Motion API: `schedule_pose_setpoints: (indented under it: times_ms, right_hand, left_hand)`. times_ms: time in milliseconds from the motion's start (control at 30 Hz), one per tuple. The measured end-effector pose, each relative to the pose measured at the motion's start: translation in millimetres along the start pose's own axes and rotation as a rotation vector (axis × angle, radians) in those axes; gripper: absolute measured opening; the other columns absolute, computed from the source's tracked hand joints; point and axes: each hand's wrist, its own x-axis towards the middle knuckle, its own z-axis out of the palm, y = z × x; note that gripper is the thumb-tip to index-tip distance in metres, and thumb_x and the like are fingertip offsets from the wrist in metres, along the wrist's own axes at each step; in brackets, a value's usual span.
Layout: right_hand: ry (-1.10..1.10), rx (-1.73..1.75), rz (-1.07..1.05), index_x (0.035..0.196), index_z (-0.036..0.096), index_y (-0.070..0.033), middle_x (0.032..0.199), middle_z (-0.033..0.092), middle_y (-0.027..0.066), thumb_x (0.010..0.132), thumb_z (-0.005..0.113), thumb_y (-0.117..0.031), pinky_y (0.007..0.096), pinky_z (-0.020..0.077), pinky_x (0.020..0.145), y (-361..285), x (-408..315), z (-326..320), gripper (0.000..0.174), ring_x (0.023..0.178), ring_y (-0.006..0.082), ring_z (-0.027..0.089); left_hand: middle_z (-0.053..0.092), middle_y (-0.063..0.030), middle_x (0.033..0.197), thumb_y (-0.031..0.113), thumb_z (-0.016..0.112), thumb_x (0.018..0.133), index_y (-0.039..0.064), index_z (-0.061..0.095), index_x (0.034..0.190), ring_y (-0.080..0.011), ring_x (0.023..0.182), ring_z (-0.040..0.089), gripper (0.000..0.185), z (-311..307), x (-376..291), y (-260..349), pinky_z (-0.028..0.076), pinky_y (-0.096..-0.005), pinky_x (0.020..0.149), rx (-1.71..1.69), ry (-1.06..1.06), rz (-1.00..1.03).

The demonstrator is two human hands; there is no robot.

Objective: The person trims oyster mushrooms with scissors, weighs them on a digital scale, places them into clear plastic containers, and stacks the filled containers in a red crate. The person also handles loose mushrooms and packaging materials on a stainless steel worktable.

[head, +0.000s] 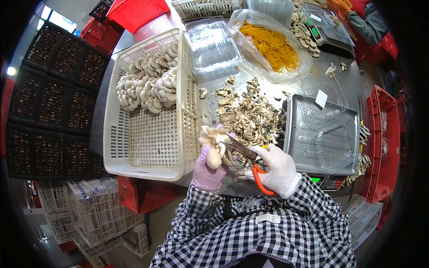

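My left hand [206, 171], in a pink-purple glove, grips a cluster of pale oyster mushrooms [214, 158] above the table's front part. In a white glove, my right hand [276, 169] holds scissors [258, 179] with orange handles. Their dark blades are parted and point at the cluster; whether they touch it I cannot tell. Beyond both hands lies a heap of mushroom trimmings [248, 117]. To the left, a white plastic crate [154, 144] holds more oyster mushroom clusters [150, 80] at its far end.
A weighing scale [325, 134] with a clear plastic lid on its pan stands right of the trimmings. Farther back are stacked clear trays [212, 47] and a bag of yellow rubber bands [271, 48]. Red crates [383, 144] flank the right edge. A co-worker's sleeve [368, 25] shows at upper right.
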Motion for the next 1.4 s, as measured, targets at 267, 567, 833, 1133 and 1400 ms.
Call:
schedule_pose_setpoints:
  times_ms: [267,567,833,1133,1400]
  right_hand:
    - [0.013,0.759,0.365,0.118,0.063,-0.005,0.089,0.068,0.0122,0.085,0.078,-0.016,0.0281,0.0529,0.064,16.9,-7.3,28.4,0.037,0.075,0.0115,0.064]
    - [0.026,0.246,0.573,0.126,0.061,-0.008,0.109,0.066,0.0176,0.088,0.067,-0.033,0.0396,0.0515,0.087,26.8,43.6,49.0,0.045,0.101,0.0310,0.067]
    - [-0.015,-0.037,0.680,0.124,0.050,0.000,0.093,0.068,0.0188,0.086,0.063,-0.016,0.0445,0.0558,0.074,112.5,112.4,93.5,0.043,0.086,0.0342,0.068]
    - [-0.102,0.234,-0.243,0.128,0.053,-0.011,0.100,0.059,0.0152,0.088,0.064,-0.013,0.0404,0.0534,0.080,16.3,35.4,5.2,0.041,0.094,0.0323,0.063]
    - [0.339,-0.089,-0.401,0.121,0.058,-0.014,0.087,0.061,0.0058,0.090,0.057,-0.013,0.0333,0.0527,0.057,52.9,-13.6,-21.8,0.031,0.069,0.0241,0.065]
  left_hand:
    - [0.041,-0.0180,0.147,0.037,0.059,0.098,0.012,0.029,0.151,-0.0410,0.130,0.048,0.066,21.9,1.5,11.9,0.054,-0.0469,0.090,-0.148,0.040,-0.163]
    - [0.043,-0.0255,0.147,0.041,0.050,0.101,0.006,0.032,0.150,-0.0396,0.124,0.056,0.064,-22.0,7.9,21.1,0.059,-0.0464,0.083,-0.147,0.014,-0.113]
    - [0.059,-0.0143,0.128,0.024,0.058,0.097,0.005,0.047,0.136,-0.0292,0.110,0.063,0.044,25.6,14.5,-11.0,0.055,-0.0406,0.093,0.612,0.090,0.123]
    - [0.063,-0.0087,0.121,0.040,0.045,0.102,0.010,0.048,0.140,-0.0256,0.100,0.064,0.048,58.6,7.6,-9.7,0.055,-0.0411,0.078,0.403,0.433,-0.224]
    - [0.062,-0.0103,0.126,0.026,0.055,0.101,0.006,0.052,0.135,-0.0246,0.110,0.063,0.040,84.6,11.5,-42.7,0.054,-0.0402,0.097,0.346,0.112,-0.456]
